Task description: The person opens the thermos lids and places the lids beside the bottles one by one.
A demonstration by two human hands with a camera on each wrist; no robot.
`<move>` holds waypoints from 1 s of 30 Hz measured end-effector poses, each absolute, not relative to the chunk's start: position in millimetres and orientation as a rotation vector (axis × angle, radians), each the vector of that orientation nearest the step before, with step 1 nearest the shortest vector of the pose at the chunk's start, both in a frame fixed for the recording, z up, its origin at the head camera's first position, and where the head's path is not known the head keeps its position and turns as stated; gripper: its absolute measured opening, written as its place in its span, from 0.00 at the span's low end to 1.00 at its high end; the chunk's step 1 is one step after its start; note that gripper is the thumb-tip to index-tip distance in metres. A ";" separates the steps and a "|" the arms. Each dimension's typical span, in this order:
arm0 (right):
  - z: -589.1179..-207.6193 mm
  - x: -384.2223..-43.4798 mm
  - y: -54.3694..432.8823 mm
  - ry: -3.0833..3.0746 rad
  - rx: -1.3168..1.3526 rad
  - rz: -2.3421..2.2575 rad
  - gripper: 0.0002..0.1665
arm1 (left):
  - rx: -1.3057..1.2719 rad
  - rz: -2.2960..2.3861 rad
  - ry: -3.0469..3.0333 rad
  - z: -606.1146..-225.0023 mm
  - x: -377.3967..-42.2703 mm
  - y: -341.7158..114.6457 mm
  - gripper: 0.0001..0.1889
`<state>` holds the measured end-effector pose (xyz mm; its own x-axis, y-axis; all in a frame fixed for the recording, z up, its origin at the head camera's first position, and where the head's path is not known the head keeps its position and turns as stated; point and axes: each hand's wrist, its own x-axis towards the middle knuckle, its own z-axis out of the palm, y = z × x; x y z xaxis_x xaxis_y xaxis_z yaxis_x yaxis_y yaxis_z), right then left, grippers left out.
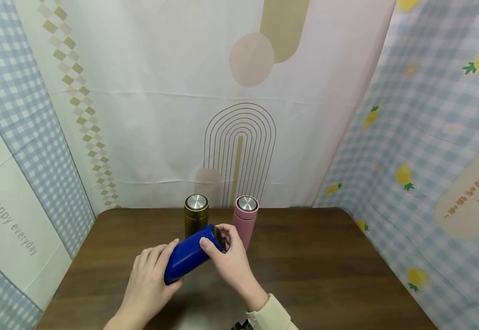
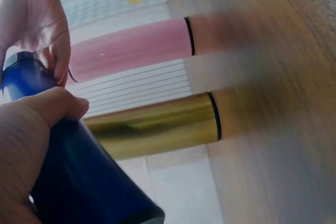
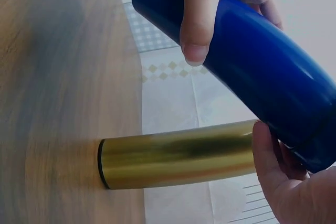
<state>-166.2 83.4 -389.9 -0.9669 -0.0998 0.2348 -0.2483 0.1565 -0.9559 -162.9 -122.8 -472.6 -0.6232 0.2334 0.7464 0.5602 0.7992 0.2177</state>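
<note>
A blue thermos bottle (image 1: 187, 256) is held tilted above the table, its lid end up and to the right. My left hand (image 1: 148, 275) grips its lower body, with the thumb (image 2: 63, 103) lying across the blue surface in the left wrist view. At the upper end my right hand (image 1: 233, 266) holds the lid area, thumb on the near side and fingers behind. The right wrist view shows a seam near that end, partly covered by the fingers (image 3: 268, 150). Behind the blue bottle stand a gold thermos bottle (image 1: 195, 215) and a pink thermos bottle (image 1: 245, 220), both upright with silver-topped lids.
The brown wooden table (image 1: 326, 266) ends at a white patterned cloth (image 1: 161, 137) hanging along its back. Checked cloths hang at both sides, the right one (image 1: 388, 192) printed with pineapples. A cream sleeve (image 1: 270, 316) covers the right forearm.
</note>
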 end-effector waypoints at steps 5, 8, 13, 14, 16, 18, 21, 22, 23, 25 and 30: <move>-406.6 -174.6 88.1 -2.304 0.321 1.910 0.27 | -0.613 -0.577 -2.284 -477.4 -162.9 -121.6 0.48; -423.1 -181.1 89.4 -2.302 0.334 1.891 0.27 | -0.612 -0.622 -2.332 -482.2 -161.9 -121.4 0.50; -431.8 -179.5 91.5 -2.285 0.361 1.898 0.28 | -0.571 -0.770 -2.420 -487.9 -157.9 -114.4 0.49; -432.2 -178.9 92.6 -2.280 0.360 1.897 0.28 | -0.568 -0.798 -2.436 -488.4 -157.2 -111.9 0.48; -432.8 -177.6 95.8 -2.273 0.352 1.895 0.27 | -0.566 -0.845 -2.456 -489.1 -155.6 -106.4 0.45; -432.7 -176.4 99.2 -2.271 0.348 1.902 0.26 | -0.563 -0.870 -2.457 -489.7 -154.1 -101.6 0.44; -433.2 -176.2 101.8 -2.263 0.362 1.934 0.27 | -0.551 -0.873 -2.443 -490.6 -152.4 -98.2 0.44; -433.1 -176.0 102.1 -2.256 0.367 1.947 0.28 | -0.548 -0.875 -2.441 -490.7 -151.9 -97.6 0.44; -433.1 -175.9 102.2 -2.249 0.368 1.958 0.28 | -0.545 -0.875 -2.439 -491.1 -151.3 -97.0 0.44; -432.9 -175.6 102.0 -2.231 0.365 1.975 0.28 | -0.541 -0.893 -2.443 -491.5 -150.3 -95.7 0.44; -427.2 -173.6 98.7 -2.221 0.379 1.957 0.26 | -0.534 -1.073 -2.469 -492.0 -145.2 -90.8 0.46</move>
